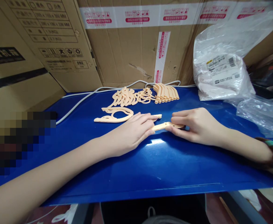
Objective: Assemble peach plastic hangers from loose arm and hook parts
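Observation:
A cream plastic strip with small holes, apparently a folding hanger arm [160, 126], lies level between my hands just over the table. My left hand [136, 129] is closed, with thumb and fingers gripping its left end. At the other end, my right hand [190, 124] pinches it between thumb and fingers, covering part of it. Another cream end [158, 116] shows beyond my left fingertips; whether it joins the held arm is hidden. Left of my left hand lie folded cream hangers [113, 119], partly behind that hand.
Along the back lie piles of cream pieces: curved flat parts [125, 97], looped hook-like parts [144, 95] and stacked arms [166, 93]. A white cable [80, 104] runs behind them. Cardboard boxes [131, 53] wall the blue table [136, 174]; a plastic bag [222, 74] stands right.

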### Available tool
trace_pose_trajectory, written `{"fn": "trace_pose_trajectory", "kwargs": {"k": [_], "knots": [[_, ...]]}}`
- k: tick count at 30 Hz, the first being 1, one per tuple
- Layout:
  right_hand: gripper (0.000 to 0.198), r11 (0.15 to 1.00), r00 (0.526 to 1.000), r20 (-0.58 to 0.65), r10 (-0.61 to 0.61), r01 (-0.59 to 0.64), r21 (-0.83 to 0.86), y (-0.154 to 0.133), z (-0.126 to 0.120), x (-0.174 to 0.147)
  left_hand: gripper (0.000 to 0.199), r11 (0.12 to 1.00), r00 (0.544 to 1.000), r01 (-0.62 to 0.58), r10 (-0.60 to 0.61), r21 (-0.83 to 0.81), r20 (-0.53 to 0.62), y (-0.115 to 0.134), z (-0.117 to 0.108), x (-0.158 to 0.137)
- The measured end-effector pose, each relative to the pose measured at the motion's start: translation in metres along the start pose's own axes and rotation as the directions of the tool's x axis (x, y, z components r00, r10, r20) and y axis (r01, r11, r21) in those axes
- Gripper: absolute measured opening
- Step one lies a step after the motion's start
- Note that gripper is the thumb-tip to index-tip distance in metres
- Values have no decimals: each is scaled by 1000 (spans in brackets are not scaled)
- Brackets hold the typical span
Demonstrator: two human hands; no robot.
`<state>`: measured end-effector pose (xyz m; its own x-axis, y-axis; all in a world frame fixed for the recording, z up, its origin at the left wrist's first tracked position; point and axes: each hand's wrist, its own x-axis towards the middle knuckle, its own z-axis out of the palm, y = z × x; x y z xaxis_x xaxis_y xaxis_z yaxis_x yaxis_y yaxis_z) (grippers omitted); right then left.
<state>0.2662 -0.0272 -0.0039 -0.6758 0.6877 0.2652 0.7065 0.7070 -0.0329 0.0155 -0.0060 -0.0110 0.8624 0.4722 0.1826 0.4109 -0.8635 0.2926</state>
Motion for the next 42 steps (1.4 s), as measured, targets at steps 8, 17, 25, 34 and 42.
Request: {"fn": "trace_pose_trajectory", "kwargs": {"k": [8,17,25,34,42], "knots": [[40,1000,1000,-9,-5,5,6,0,0,0,31,1000,1000,16,-16,-17,16,1,-1,1],[47,997,999,20,32,-33,71,-1,0,1,30,999,1000,-9,9,-37,-3,3,-1,0],[50,982,995,88,46,-61,177,0,-3,3,29,998,1000,-21,21,-51,-5,5,-3,0],[50,978,997,73,26,-40,202,1,-1,3,29,999,1000,-19,20,-35,22,5,-2,0],[48,999,999,21,-28,27,45,-2,-4,1,31,999,999,-13,15,-40,33,4,-2,0]]}}
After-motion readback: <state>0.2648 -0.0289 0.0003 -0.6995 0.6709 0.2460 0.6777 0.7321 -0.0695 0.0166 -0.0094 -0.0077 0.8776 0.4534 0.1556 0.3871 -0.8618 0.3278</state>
